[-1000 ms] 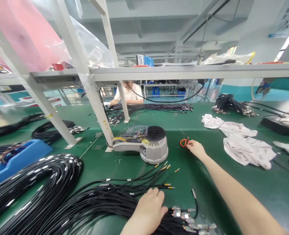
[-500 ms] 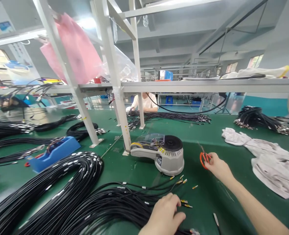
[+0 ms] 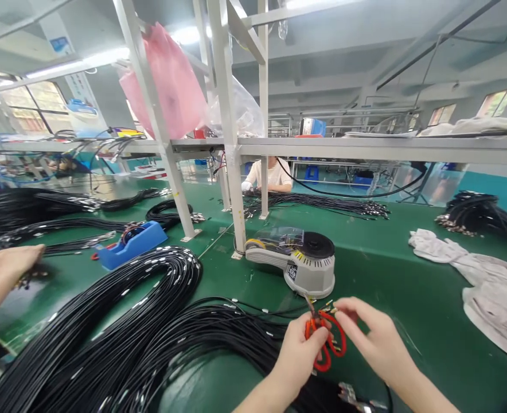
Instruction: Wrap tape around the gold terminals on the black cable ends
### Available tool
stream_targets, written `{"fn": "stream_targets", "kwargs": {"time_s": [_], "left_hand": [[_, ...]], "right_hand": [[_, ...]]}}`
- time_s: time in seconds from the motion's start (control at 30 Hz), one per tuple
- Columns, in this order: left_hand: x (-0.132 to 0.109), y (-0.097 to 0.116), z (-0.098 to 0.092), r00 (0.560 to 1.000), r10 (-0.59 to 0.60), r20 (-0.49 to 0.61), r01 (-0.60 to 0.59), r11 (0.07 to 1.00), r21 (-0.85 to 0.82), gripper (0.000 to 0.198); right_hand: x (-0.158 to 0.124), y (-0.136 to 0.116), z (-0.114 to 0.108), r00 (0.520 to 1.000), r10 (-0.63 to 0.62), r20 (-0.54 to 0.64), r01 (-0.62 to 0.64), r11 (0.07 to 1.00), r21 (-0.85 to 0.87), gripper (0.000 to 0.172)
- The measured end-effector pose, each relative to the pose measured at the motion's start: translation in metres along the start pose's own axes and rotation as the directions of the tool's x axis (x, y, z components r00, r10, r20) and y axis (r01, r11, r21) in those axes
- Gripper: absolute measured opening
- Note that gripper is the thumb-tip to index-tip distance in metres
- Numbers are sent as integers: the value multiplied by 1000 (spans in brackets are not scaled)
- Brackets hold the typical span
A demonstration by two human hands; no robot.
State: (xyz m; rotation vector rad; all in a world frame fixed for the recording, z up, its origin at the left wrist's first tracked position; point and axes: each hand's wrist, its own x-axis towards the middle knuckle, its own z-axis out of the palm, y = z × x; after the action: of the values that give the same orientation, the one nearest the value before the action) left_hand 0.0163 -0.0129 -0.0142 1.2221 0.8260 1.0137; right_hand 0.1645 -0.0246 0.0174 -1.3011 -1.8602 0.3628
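Both my hands meet low in the middle of the view over the green table [image 3: 378, 269]. My left hand [image 3: 299, 355] is closed on the orange handles of a small pair of scissors [image 3: 324, 338]. My right hand [image 3: 374, 338] has its fingers curled at the scissors' other handle loop. The blades point up and away from me. Beneath the hands lies a big bundle of black cables [image 3: 150, 338] with gold-tipped ends [image 3: 328, 305] fanned out just beyond the scissors.
A grey tape dispenser [image 3: 299, 264] stands behind my hands. A blue tape holder [image 3: 131, 244] sits to the left, white cloths [image 3: 472, 269] to the right. Another person's hand [image 3: 12, 261] reaches in at far left. A seated person [image 3: 270, 175] works across the table, behind white frame posts [image 3: 231, 143].
My right hand has carried the scissors from beside the tape dispenser toward me. My left hand left the cable bundle and took the scissors' handles. The view swung left; another person's hand appeared.
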Motion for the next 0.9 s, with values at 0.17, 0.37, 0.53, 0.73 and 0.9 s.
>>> {"fn": "stream_targets", "kwargs": {"time_s": [0.17, 0.37, 0.53, 0.73, 0.9], "left_hand": [[-2, -3, 2, 993, -13, 118, 9, 999, 34, 7], [0, -4, 0, 992, -42, 122, 30, 995, 98, 5], [2, -7, 0, 991, -67, 115, 54, 992, 116, 4], [6, -16, 0, 991, -123, 50, 120, 991, 57, 16], [6, -21, 2, 975, -174, 141, 179, 983, -27, 25]], "right_hand": [[20, 0, -2, 958, 185, 218, -258, 888, 380, 20], [21, 0, 9, 948, 253, 191, -314, 830, 460, 17], [21, -3, 10, 952, 236, 192, -298, 852, 431, 19], [33, 11, -3, 961, 274, 15, -241, 815, 527, 21], [70, 53, -12, 882, 463, -93, -273, 661, 699, 24]]}}
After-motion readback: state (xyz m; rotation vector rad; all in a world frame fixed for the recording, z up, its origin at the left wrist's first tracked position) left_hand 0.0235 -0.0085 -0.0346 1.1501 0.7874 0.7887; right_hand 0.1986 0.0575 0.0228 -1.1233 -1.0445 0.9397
